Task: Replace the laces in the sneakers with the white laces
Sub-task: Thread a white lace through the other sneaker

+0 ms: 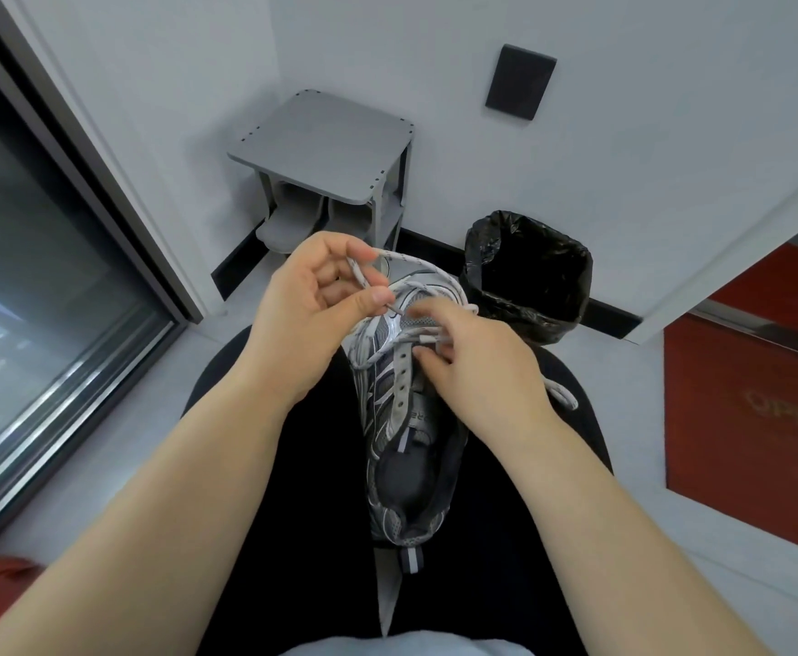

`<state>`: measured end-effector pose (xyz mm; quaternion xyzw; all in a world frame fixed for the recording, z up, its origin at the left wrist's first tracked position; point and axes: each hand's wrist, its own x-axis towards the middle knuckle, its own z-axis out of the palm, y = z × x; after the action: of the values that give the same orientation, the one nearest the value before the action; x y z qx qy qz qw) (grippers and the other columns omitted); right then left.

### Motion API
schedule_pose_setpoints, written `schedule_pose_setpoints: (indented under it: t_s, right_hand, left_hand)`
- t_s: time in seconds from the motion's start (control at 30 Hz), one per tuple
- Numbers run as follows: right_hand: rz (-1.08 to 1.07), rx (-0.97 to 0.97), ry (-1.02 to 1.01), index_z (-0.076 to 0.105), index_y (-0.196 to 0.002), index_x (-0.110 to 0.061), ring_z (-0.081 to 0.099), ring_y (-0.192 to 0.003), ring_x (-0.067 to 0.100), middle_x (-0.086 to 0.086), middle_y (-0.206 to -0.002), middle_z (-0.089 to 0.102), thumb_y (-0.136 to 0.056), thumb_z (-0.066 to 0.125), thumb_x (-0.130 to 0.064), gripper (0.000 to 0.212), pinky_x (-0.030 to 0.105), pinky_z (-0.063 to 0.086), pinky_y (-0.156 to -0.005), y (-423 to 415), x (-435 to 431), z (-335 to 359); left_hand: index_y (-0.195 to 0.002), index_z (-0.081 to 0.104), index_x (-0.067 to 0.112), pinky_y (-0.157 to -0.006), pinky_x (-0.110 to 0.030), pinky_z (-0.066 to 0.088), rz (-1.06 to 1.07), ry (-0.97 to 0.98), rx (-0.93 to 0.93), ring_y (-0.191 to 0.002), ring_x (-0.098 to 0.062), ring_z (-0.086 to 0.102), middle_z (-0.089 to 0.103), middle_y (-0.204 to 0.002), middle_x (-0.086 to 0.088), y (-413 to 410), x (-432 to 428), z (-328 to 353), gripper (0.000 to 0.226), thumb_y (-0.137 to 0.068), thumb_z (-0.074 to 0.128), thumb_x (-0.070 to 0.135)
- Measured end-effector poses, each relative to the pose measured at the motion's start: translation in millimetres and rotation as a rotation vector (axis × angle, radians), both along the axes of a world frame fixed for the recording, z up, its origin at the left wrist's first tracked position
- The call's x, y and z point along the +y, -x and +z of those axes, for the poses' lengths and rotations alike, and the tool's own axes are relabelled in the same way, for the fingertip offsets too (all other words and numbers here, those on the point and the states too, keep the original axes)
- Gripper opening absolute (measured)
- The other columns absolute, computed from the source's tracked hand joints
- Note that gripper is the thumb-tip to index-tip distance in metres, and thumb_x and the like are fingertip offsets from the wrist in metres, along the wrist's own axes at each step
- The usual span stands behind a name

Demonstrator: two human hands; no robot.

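Grey-and-silver sneaker on a lap, white lace in both hands.
The sneaker lies between black-trousered thighs, heel nearest, toe away. The right hand pinches one lace tip beside the eyelets; the left hand has its fingers clamped on the other tip, the lace looping over the toe. Farther off stand a black-lined bin and a grey stand.

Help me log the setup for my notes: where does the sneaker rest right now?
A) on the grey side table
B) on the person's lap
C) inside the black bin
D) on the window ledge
B: the sneaker lies lengthwise on the black-clad lap, toe pointing away, while the left hand and the right hand each pinch the white lace near its front eyelets.
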<state>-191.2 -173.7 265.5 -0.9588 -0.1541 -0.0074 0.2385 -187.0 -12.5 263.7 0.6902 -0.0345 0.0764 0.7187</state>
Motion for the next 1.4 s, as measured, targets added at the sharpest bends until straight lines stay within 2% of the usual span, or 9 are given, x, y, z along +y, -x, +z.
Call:
schedule_pose_setpoints:
  t_s: [0.23, 0.4, 0.57, 0.73, 0.93, 1.1, 1.2, 1.27, 1.4]
  right_hand:
    - [-0.162, 0.069, -0.369, 0.067, -0.083, -0.026, 0.063, -0.075, 0.014, -0.005, -0.08, 0.068, -0.08, 0.07, -0.022, 0.006, 0.041, 0.053, -0.076, -13, -19, -9]
    - [-0.069, 0.021, -0.078, 0.069, -0.093, -0.029, 0.062, -0.086, 0.015, -0.006, -0.088, 0.068, -0.082, 0.066, -0.031, 0.011, 0.035, 0.051, -0.076, -14, -8, -15]
    - [-0.429, 0.125, -0.545, 0.056, -0.066, -0.022, 0.048, -0.053, 0.0, -0.008, -0.06, 0.055, -0.083, 0.065, -0.027, 0.02, 0.022, 0.035, -0.056, -14, -26, 2]
    - [-0.469, 0.31, -0.299, 0.053, -0.065, -0.017, 0.05, -0.058, 0.013, -0.002, -0.063, 0.057, -0.08, 0.067, -0.026, 0.023, 0.026, 0.036, -0.052, 7, -54, 10]
    - [-0.487, 0.238, -0.162, 0.055, -0.074, -0.007, 0.048, -0.058, 0.016, 0.001, -0.064, 0.053, -0.081, 0.065, -0.025, 0.022, 0.028, 0.035, -0.051, 20, -67, 11]
    - [0.024, 0.375, -0.352, 0.067, -0.092, -0.03, 0.035, -0.047, 0.008, -0.006, -0.05, 0.038, -0.079, 0.065, -0.031, 0.014, 0.016, 0.031, -0.05, 30, -47, 36]
    - [0.182, 0.398, -0.137, 0.067, -0.101, -0.02, 0.057, -0.078, 0.011, 0.002, -0.083, 0.063, -0.091, 0.047, -0.036, 0.028, 0.026, 0.047, -0.078, 26, -28, 30]
    - [0.154, 0.347, -0.086, 0.061, -0.106, -0.015, 0.054, -0.093, 0.016, 0.004, -0.098, 0.055, -0.098, 0.036, -0.03, 0.031, 0.034, 0.043, -0.088, 20, -18, 20]
    - [-0.124, 0.039, 0.026, 0.063, -0.109, -0.017, 0.054, -0.091, 0.02, 0.0, -0.094, 0.047, -0.098, 0.04, -0.026, 0.027, 0.029, 0.039, -0.075, 10, -22, 10]
  left_hand:
    - [-0.097, 0.054, 0.025, -0.082, -0.029, 0.052, -0.101, -0.129, -0.01, -0.083, -0.016, 0.064, 0.063, -0.079, 0.008, 3, 2, -3, 0.04, -0.079, 0.062, -0.01]
    - [-0.102, 0.051, 0.027, -0.079, -0.035, 0.051, -0.164, -0.229, -0.043, -0.083, -0.029, 0.061, 0.061, -0.083, 0.005, 6, 1, -2, 0.039, -0.081, 0.063, -0.004]
    - [-0.102, 0.052, 0.027, -0.082, -0.034, 0.053, -0.15, -0.327, -0.047, -0.085, -0.021, 0.062, 0.059, -0.082, 0.006, 8, -1, -6, 0.04, -0.082, 0.059, -0.007]
    - [-0.098, 0.049, 0.035, -0.081, -0.028, 0.054, -0.104, -0.48, -0.045, -0.086, -0.012, 0.061, 0.057, -0.081, 0.013, 6, -4, -8, 0.044, -0.082, 0.057, -0.005]
    - [-0.094, 0.044, 0.043, -0.079, -0.021, 0.052, -0.104, -0.529, -0.031, -0.083, -0.007, 0.058, 0.057, -0.08, 0.012, 7, -6, -9, 0.049, -0.082, 0.058, -0.003]
    - [-0.092, 0.042, 0.045, -0.077, -0.015, 0.05, -0.095, -0.578, -0.021, -0.08, -0.003, 0.055, 0.058, -0.082, 0.009, 5, -9, -11, 0.05, -0.083, 0.058, -0.001]
    - [-0.098, 0.043, 0.038, -0.076, -0.013, 0.049, -0.073, -0.595, -0.019, -0.08, -0.003, 0.056, 0.057, -0.082, 0.008, 4, -11, -12, 0.045, -0.083, 0.058, -0.002]
    - [-0.098, 0.043, 0.038, -0.076, -0.013, 0.049, -0.054, -0.603, -0.02, -0.078, -0.002, 0.055, 0.057, -0.081, 0.007, 4, -12, -12, 0.046, -0.083, 0.058, -0.002]
    - [-0.099, 0.042, 0.038, -0.076, -0.012, 0.048, -0.035, -0.606, -0.017, -0.079, -0.001, 0.053, 0.057, -0.082, 0.006, 4, -11, -12, 0.046, -0.083, 0.054, -0.003]
